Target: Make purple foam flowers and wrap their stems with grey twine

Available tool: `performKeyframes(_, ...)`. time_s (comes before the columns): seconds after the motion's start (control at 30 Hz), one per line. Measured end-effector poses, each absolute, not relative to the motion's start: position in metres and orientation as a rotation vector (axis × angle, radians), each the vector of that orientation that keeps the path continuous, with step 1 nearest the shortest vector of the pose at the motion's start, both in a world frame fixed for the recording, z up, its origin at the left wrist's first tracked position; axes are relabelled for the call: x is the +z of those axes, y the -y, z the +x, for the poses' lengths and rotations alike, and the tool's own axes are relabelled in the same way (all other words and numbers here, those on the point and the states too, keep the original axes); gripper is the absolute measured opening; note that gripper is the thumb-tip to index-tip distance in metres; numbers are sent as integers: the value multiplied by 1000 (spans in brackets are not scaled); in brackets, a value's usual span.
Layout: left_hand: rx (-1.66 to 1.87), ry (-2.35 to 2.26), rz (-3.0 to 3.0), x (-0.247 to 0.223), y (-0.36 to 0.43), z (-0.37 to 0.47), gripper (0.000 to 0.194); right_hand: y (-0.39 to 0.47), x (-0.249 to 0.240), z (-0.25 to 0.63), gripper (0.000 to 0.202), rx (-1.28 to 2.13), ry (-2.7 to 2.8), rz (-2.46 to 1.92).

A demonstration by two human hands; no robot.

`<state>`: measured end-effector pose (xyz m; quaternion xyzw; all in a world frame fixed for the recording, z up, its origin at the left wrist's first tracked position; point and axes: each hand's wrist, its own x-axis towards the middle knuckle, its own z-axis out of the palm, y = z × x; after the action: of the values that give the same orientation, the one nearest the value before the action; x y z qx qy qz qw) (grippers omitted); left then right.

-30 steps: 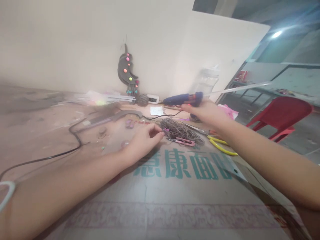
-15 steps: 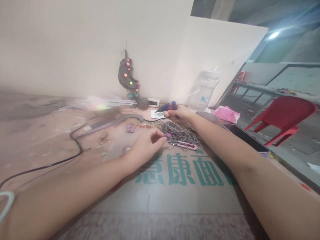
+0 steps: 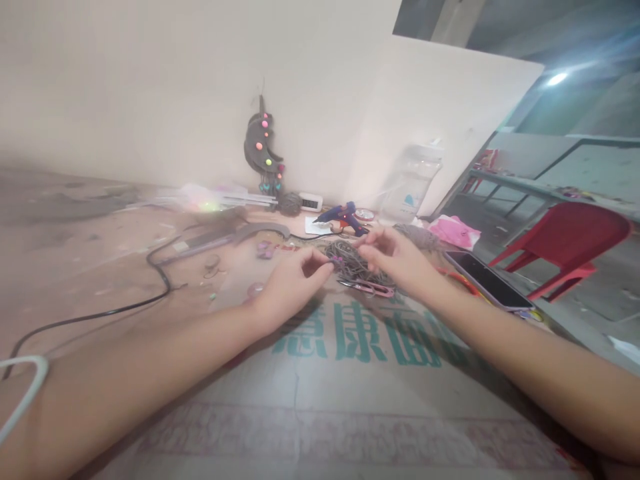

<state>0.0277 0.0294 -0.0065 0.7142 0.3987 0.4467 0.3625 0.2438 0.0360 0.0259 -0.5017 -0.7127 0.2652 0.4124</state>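
Observation:
My left hand point(image 3: 295, 283) is closed in a pinch on a small purple piece point(image 3: 339, 260), too small to make out further. My right hand point(image 3: 393, 257) hovers just right of it, its thumb and fingers apart with nothing visible between them. Beneath both hands lies a tangled heap of grey yarn point(image 3: 355, 270). A pink-handled cutting tool point(image 3: 373, 289) rests along the front of the yarn. The blue hot glue gun point(image 3: 337, 215) stands behind, its nozzle over a white pad point(image 3: 317, 225).
A grey crescent ornament with coloured balls point(image 3: 260, 143) leans on the wall. A water bottle point(image 3: 413, 183), pink cloth point(image 3: 455, 232) and phone point(image 3: 487, 280) are to the right. A black cord point(image 3: 125, 309) runs across the left. Purple bits point(image 3: 265, 250) lie beside the left hand.
My right hand has let go of the glue gun and come nearer, toward my left hand. The glue gun stays standing at the back. My left hand keeps its pinch.

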Motion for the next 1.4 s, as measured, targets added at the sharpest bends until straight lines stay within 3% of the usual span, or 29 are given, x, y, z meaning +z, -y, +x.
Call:
performKeyframes(0.1,1176,-1035,1836,-4,-27,27,14,-10,15,228,34,1076,1699,-1184)
performKeyframes(0.2,1175,-1063,1852,-3,-27,27,14,-1,5,220,44,1111,1683,-1147)
performKeyframes(0.47,1123,-1058,1868,-8,-33,28,16,-5,9,235,24,50,2122,-1156)
performKeyframes(0.63,1101,-1052,1890,-8,-32,28,15,-13,9,241,14,-324,2211,-972)
performKeyframes(1.17,1060,-996,1954,-10,-32,28,13,-7,3,236,15,-325,2300,-899)
performKeyframes(1.3,1044,-976,1932,-10,-32,27,13,-10,0,238,26,-414,2272,-883)
performKeyframes(1.4,1031,-980,1916,-10,-32,27,14,-12,0,239,21,-530,2297,-833)
